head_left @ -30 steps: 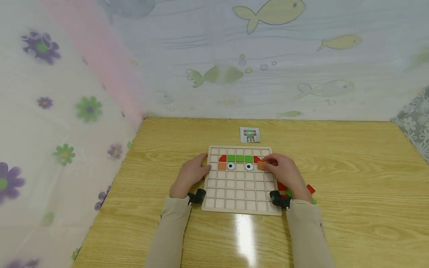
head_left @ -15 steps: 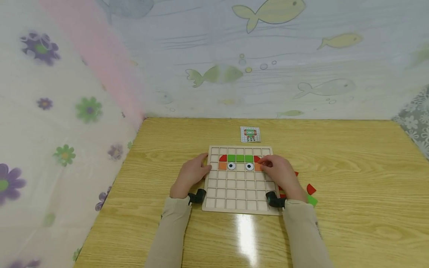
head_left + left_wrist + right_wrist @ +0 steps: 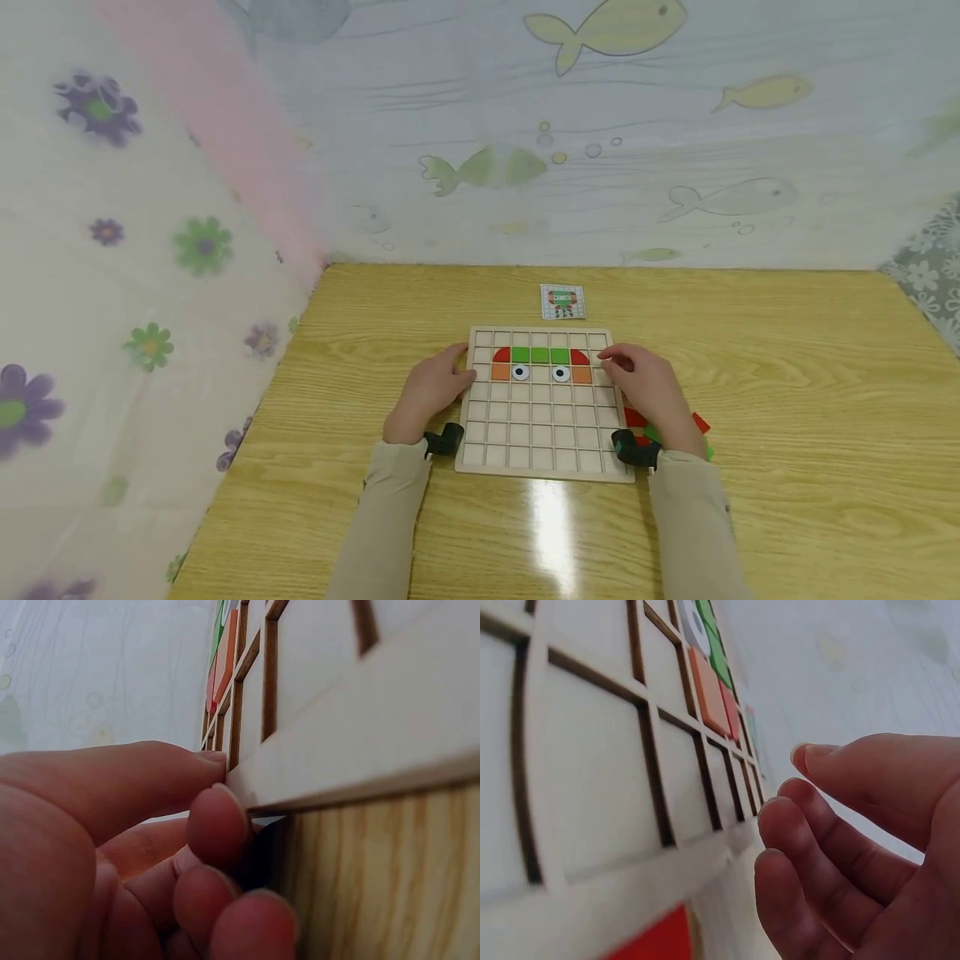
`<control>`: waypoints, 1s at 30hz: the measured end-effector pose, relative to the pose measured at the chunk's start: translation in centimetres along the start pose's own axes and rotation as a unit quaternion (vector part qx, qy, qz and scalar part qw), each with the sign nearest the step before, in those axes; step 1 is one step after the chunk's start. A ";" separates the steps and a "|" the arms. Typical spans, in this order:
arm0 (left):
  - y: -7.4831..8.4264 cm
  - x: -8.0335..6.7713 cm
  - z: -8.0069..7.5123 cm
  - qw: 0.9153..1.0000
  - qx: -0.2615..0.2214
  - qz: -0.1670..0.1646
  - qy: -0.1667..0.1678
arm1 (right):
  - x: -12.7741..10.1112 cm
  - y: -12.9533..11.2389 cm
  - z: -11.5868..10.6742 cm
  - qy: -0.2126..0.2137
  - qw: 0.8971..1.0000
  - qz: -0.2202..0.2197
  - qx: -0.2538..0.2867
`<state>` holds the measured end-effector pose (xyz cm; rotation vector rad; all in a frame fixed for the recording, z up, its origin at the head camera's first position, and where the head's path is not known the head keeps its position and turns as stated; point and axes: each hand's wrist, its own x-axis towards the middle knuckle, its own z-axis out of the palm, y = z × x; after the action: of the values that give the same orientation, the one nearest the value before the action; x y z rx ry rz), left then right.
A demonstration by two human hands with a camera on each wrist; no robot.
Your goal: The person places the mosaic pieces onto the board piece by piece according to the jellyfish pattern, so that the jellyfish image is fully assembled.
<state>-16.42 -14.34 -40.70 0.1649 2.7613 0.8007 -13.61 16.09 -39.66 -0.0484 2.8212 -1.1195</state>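
A wooden grid board [image 3: 540, 413] lies on the table. Set in its upper cells are green squares [image 3: 540, 356] between two red quarter-round tiles, and below these are two eye tiles [image 3: 560, 373] flanked by orange squares [image 3: 582, 375]. My left hand [image 3: 426, 393] holds the board's left edge, thumb at the rim and fingers curled against the side in the left wrist view. Over the board's right edge is my right hand [image 3: 651, 388], fingers loosely bent with nothing between them. In the right wrist view its fingertips [image 3: 780, 817] are apart from the orange square [image 3: 709, 694].
A small picture card [image 3: 562, 302] with a gridded figure lies behind the board. Loose red [image 3: 635, 417] and green tiles lie by the board's right side, partly hidden by my right hand and wrist. A patterned wall stands behind the table [image 3: 810, 375].
The orange square, pinched in my right hand a second ago, now lies in a cell below the right red tile. My right hand has let go and moved right. The left hand stays put.
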 end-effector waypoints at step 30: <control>-0.1 0.1 0.0 1.000 -0.001 -0.005 -0.002 | -2.9 3.7 -4.6 -0.044 0.998 0.041 -0.015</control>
<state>-16.55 -14.42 -40.80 0.1530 2.7556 0.8002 -11.23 22.13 -38.62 0.0141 2.7364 -1.0310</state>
